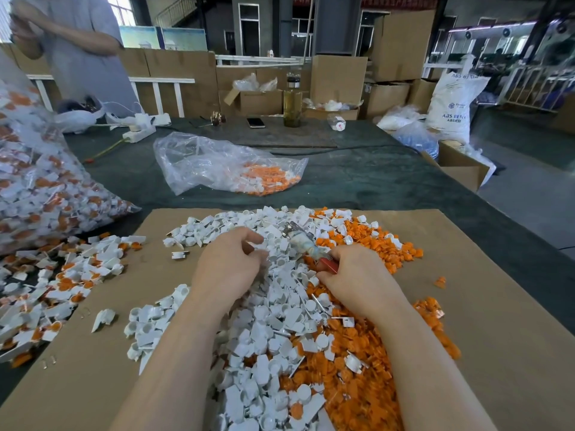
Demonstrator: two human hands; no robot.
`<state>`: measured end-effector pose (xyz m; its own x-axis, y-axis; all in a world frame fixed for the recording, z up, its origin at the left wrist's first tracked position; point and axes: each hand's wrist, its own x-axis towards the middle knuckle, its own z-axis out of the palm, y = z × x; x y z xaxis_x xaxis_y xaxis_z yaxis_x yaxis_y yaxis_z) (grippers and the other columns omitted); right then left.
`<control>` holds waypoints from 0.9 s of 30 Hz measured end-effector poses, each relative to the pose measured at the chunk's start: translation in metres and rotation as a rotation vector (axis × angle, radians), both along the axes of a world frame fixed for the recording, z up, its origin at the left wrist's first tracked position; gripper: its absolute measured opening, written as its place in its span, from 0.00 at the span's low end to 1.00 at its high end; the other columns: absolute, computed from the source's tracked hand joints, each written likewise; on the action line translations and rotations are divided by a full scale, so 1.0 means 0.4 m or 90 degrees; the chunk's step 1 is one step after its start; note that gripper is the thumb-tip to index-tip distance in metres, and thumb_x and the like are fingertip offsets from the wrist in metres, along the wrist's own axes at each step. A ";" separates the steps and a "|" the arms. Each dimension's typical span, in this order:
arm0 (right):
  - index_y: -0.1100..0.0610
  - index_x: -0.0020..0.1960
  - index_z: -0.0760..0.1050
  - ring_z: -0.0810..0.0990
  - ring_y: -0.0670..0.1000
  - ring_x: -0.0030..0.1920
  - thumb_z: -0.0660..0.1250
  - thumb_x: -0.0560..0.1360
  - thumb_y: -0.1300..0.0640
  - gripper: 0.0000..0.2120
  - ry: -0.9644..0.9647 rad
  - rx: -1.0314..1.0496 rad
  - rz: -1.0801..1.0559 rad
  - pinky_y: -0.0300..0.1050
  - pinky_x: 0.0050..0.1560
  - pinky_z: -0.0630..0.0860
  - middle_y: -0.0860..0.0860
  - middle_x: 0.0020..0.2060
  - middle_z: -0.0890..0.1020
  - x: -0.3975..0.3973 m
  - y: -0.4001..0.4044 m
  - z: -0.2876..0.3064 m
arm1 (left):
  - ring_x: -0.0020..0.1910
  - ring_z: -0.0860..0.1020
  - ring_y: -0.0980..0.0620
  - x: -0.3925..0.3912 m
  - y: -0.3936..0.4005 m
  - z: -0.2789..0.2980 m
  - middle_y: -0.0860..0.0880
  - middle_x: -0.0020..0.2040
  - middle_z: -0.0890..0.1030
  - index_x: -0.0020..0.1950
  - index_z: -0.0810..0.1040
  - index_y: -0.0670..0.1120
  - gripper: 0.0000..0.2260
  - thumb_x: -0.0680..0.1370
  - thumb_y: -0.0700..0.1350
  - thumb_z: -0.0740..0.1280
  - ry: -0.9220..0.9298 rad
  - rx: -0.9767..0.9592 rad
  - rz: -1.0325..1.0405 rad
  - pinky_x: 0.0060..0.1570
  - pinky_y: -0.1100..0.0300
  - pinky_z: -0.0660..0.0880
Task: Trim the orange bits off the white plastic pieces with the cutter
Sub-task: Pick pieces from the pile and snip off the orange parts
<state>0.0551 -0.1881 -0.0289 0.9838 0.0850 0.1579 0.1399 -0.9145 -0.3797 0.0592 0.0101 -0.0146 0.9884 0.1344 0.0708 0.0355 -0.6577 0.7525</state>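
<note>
Two hands over heap on cardboard sheet [485, 306]. Left hand [228, 261] curled, fingertips pinching small white piece, blurred, above white pieces pile [267, 312]. Right hand [351, 278] gripping red handles of cutter [306, 244]; metal tip points up-left, jaws' gap cannot be told. Orange bits [357, 377] heaped right of white pile. Untrimmed pieces in clear bag [217, 164] farther back on dark table [373, 181].
</note>
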 end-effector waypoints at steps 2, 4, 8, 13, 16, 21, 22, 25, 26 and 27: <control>0.51 0.43 0.71 0.70 0.42 0.35 0.67 0.77 0.46 0.10 -0.011 0.012 -0.005 0.35 0.30 0.62 0.45 0.36 0.73 -0.002 0.001 -0.002 | 0.34 0.78 0.53 -0.004 -0.003 0.004 0.54 0.42 0.81 0.51 0.78 0.58 0.05 0.79 0.47 0.69 -0.021 -0.075 -0.003 0.33 0.59 0.74; 0.50 0.44 0.71 0.72 0.42 0.35 0.66 0.77 0.43 0.12 -0.026 0.040 -0.020 0.36 0.30 0.63 0.44 0.36 0.74 -0.003 0.003 -0.002 | 0.34 0.79 0.50 -0.009 -0.007 0.009 0.51 0.40 0.82 0.47 0.79 0.59 0.07 0.80 0.45 0.68 -0.034 -0.134 -0.007 0.35 0.54 0.78; 0.50 0.39 0.70 0.73 0.44 0.33 0.66 0.76 0.42 0.14 -0.058 0.158 -0.058 0.40 0.30 0.63 0.45 0.33 0.75 0.000 0.005 0.004 | 0.35 0.81 0.56 -0.017 -0.018 0.027 0.50 0.41 0.86 0.46 0.84 0.56 0.06 0.76 0.44 0.73 -0.002 -0.308 -0.008 0.46 0.53 0.81; 0.51 0.41 0.75 0.71 0.43 0.27 0.68 0.76 0.46 0.10 -0.048 0.331 -0.063 0.38 0.28 0.65 0.48 0.31 0.78 0.000 0.004 0.008 | 0.35 0.80 0.54 -0.019 -0.030 0.038 0.50 0.39 0.86 0.48 0.85 0.56 0.09 0.70 0.47 0.78 0.010 -0.357 -0.029 0.41 0.60 0.78; 0.50 0.41 0.76 0.68 0.41 0.22 0.69 0.76 0.46 0.09 -0.046 0.419 -0.055 0.34 0.23 0.64 0.46 0.27 0.75 -0.002 0.012 0.014 | 0.30 0.81 0.57 -0.023 -0.047 0.043 0.52 0.35 0.85 0.48 0.84 0.51 0.05 0.75 0.50 0.74 -0.013 -0.392 0.000 0.33 0.65 0.77; 0.52 0.40 0.78 0.70 0.41 0.23 0.70 0.75 0.46 0.10 -0.071 0.462 -0.053 0.35 0.25 0.69 0.49 0.27 0.77 -0.007 0.022 0.020 | 0.29 0.77 0.70 -0.025 -0.069 0.038 0.62 0.31 0.83 0.39 0.84 0.55 0.04 0.73 0.51 0.76 -0.063 -0.383 0.018 0.28 0.77 0.69; 0.52 0.40 0.78 0.72 0.41 0.25 0.71 0.75 0.47 0.09 -0.073 0.478 -0.048 0.33 0.26 0.70 0.49 0.28 0.79 -0.010 0.024 0.023 | 0.31 0.77 0.71 -0.024 -0.071 0.037 0.63 0.34 0.84 0.39 0.84 0.56 0.04 0.73 0.49 0.76 -0.067 -0.385 0.015 0.31 0.76 0.70; 0.51 0.40 0.80 0.78 0.42 0.31 0.72 0.74 0.52 0.06 -0.067 0.550 -0.016 0.29 0.27 0.72 0.46 0.35 0.82 -0.018 0.033 0.031 | 0.30 0.78 0.66 -0.023 -0.077 0.037 0.57 0.37 0.86 0.42 0.84 0.54 0.03 0.73 0.46 0.76 -0.046 -0.433 0.018 0.33 0.69 0.74; 0.50 0.40 0.80 0.80 0.44 0.34 0.72 0.74 0.53 0.05 -0.064 0.567 -0.005 0.28 0.28 0.73 0.46 0.36 0.82 -0.020 0.036 0.034 | 0.30 0.79 0.63 -0.023 -0.078 0.037 0.54 0.36 0.86 0.42 0.84 0.51 0.03 0.73 0.44 0.76 -0.038 -0.458 0.022 0.32 0.69 0.75; 0.50 0.40 0.80 0.80 0.46 0.37 0.72 0.74 0.54 0.05 -0.061 0.581 0.005 0.28 0.29 0.73 0.47 0.37 0.82 -0.022 0.039 0.035 | 0.30 0.81 0.60 -0.023 -0.079 0.038 0.53 0.35 0.85 0.43 0.84 0.49 0.03 0.73 0.42 0.76 -0.033 -0.481 0.027 0.31 0.68 0.76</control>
